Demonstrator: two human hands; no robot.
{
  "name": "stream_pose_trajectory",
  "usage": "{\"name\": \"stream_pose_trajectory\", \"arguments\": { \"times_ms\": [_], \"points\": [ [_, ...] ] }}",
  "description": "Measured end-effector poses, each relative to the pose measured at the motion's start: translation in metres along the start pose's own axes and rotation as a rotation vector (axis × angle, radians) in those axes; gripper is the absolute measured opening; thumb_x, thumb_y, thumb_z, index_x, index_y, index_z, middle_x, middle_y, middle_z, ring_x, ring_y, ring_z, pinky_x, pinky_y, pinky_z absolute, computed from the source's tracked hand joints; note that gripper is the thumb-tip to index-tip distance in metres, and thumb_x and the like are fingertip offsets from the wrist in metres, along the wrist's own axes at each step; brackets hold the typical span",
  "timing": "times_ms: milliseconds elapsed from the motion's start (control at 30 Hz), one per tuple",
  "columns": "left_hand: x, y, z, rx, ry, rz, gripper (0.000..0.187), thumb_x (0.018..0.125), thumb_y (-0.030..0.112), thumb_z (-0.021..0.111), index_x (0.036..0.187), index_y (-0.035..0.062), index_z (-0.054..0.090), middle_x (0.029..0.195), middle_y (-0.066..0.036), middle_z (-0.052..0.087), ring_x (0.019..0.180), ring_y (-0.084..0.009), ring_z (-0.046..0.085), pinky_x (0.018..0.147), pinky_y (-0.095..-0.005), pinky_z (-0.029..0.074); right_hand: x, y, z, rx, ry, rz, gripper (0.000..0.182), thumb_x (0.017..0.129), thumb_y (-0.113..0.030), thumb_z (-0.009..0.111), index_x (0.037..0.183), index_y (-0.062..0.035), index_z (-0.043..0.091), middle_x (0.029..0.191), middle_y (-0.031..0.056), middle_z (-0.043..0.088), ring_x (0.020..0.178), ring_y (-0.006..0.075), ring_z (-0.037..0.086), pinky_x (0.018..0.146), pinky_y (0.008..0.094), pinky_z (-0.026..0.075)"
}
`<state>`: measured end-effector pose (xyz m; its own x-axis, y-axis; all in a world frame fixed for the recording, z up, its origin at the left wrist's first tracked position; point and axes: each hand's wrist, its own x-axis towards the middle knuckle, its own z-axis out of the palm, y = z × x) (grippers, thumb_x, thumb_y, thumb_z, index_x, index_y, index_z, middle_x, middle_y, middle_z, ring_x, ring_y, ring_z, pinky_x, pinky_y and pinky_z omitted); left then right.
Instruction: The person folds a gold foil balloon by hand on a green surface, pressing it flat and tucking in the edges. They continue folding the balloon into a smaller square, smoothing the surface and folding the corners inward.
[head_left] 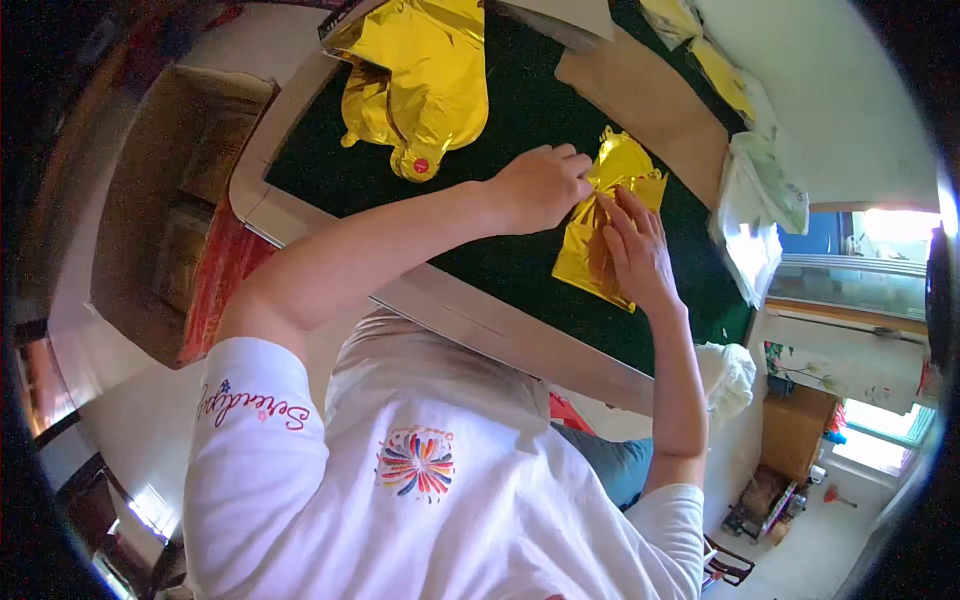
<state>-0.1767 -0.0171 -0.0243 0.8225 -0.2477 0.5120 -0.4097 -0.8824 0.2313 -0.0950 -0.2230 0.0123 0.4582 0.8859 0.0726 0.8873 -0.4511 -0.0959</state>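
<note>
A flat, creased gold foil balloon (585, 262) lies on the dark green table top (510, 265), partly covered by my hands. My left hand (545, 188) is closed, its fingertips pinching the foil near the upper left part of the balloon. Across the balloon's middle rests my right hand (638, 245), with its fingers stretched out and slightly apart on the foil. Farther left on the table is a larger crumpled gold foil piece (440, 80) with a red round mark on its lower end.
Brown cardboard (650, 95) lies along the far side of the table. Clear plastic bags (755, 210) sit at the right end, with white fluffy material (728, 380) at the near right corner. An open cardboard box (150, 200) stands left of the table.
</note>
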Motion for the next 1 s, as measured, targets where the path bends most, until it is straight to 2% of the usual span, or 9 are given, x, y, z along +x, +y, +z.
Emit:
{"name": "stream_pose_trajectory", "arguments": {
  "times_ms": [67, 100, 167, 267, 700, 800, 867, 900, 1000],
  "points": [
    [0.007, 0.005, 0.0, -0.144, -0.128, -0.319, 0.013, 0.081, 0.018, 0.062, 0.085, 0.008, 0.068, 0.092, -0.011, 0.062, 0.092, -0.0272, 0.06, 0.077, -0.0378, 0.051, 0.0, -0.001, 0.0, 0.022, 0.003, 0.003, 0.037, 0.096, -0.022, 0.044, 0.131, -0.013, 0.05, 0.137, 0.0173, 0.044, 0.124, 0.0354, 0.043, 0.107, 0.0443, 0.032],
    [0.014, 0.008, -0.004, -0.146, -0.126, -0.321, 0.013, 0.081, 0.018, 0.062, 0.085, 0.008, 0.068, 0.092, -0.011, 0.062, 0.092, -0.0272, 0.06, 0.077, -0.0378, 0.051, 0.001, 0.0, 0.0, 0.047, 0.009, 0.002, 0.038, 0.095, -0.024, 0.045, 0.132, -0.0148, 0.05, 0.136, 0.0177, 0.045, 0.125, 0.0358, 0.043, 0.107, 0.0462, 0.03],
    [0.029, 0.01, -0.015, -0.38, -0.36, -0.706, 0.021, 0.078, 0.024, 0.066, 0.085, 0.0036, 0.069, 0.092, -0.016, 0.067, 0.086, -0.0309, 0.065, 0.073, -0.0417, 0.054, 0.001, 0.001, 0.0, 0.043, 0.012, -0.002, 0.038, 0.095, -0.024, 0.046, 0.132, -0.0145, 0.05, 0.136, 0.0177, 0.045, 0.125, 0.0358, 0.043, 0.107, 0.0462, 0.03],
    [0.043, 0.01, -0.021, -0.373, -0.531, -0.749, 0.028, 0.08, 0.022, 0.065, 0.1, 0.0026, 0.067, 0.104, -0.017, 0.067, 0.094, -0.0301, 0.067, 0.078, -0.0409, 0.054, 0.0, 0.002, 0.002, 0.026, 0.006, -0.005, 0.038, 0.095, -0.024, 0.046, 0.132, -0.0143, 0.05, 0.137, 0.0176, 0.045, 0.125, 0.036, 0.043, 0.107, 0.0462, 0.031],
    [0.05, 0.016, -0.008, -0.361, -0.621, -0.795, 0.032, 0.078, 0.02, 0.067, 0.106, 0.0035, 0.066, 0.106, -0.015, 0.067, 0.095, -0.0293, 0.066, 0.08, -0.0384, 0.053, -0.002, 0.0, 0.002, 0.005, 0.016, -0.03, 0.037, 0.095, -0.02, 0.046, 0.131, -0.0125, 0.052, 0.14, 0.0184, 0.041, 0.127, 0.0354, 0.041, 0.108, 0.0428, 0.031],
    [0.034, 0.007, -0.008, -0.399, -0.573, -0.603, 0.027, 0.081, 0.019, 0.065, 0.104, 0.0046, 0.066, 0.102, -0.015, 0.067, 0.095, -0.0292, 0.066, 0.076, -0.0413, 0.054, -0.001, 0.001, 0.001, 0.022, 0.009, -0.04, 0.037, 0.095, -0.02, 0.046, 0.13, -0.0131, 0.053, 0.139, 0.0187, 0.042, 0.127, 0.0352, 0.041, 0.107, 0.0428, 0.032],
    [0.017, -0.001, -0.005, 0.025, -0.204, -0.125, 0.019, 0.079, 0.015, 0.061, 0.097, 0.0091, 0.065, 0.084, -0.012, 0.062, 0.074, -0.0281, 0.065, 0.061, -0.039, 0.054, -0.002, 0.001, 0.001, 0.014, 0.028, -0.042, 0.036, 0.095, -0.02, 0.046, 0.13, -0.0133, 0.053, 0.139, 0.0186, 0.042, 0.126, 0.0353, 0.042, 0.107, 0.0426, 0.032],
    [0.012, -0.006, -0.008, 0.025, -0.209, -0.116, 0.019, 0.079, 0.015, 0.061, 0.097, 0.0091, 0.065, 0.084, -0.012, 0.062, 0.074, -0.0281, 0.065, 0.061, -0.039, 0.054, -0.002, 0.001, 0.002, 0.005, 0.042, -0.052, 0.036, 0.095, -0.02, 0.046, 0.129, -0.0135, 0.054, 0.138, 0.0185, 0.043, 0.126, 0.0354, 0.042, 0.107, 0.0424, 0.032],
    [0.008, -0.017, -0.012, 0.287, 0.002, 0.397, 0.014, 0.077, 0.013, 0.057, 0.092, 0.0105, 0.06, 0.081, -0.004, 0.053, 0.071, -0.0169, 0.06, 0.054, -0.0255, 0.052, -0.002, 0.001, 0.004, 0.013, 0.05, -0.048, 0.035, 0.095, -0.02, 0.046, 0.129, -0.013, 0.054, 0.138, 0.0184, 0.043, 0.125, 0.0354, 0.042, 0.106, 0.042, 0.032]
  ]
}}
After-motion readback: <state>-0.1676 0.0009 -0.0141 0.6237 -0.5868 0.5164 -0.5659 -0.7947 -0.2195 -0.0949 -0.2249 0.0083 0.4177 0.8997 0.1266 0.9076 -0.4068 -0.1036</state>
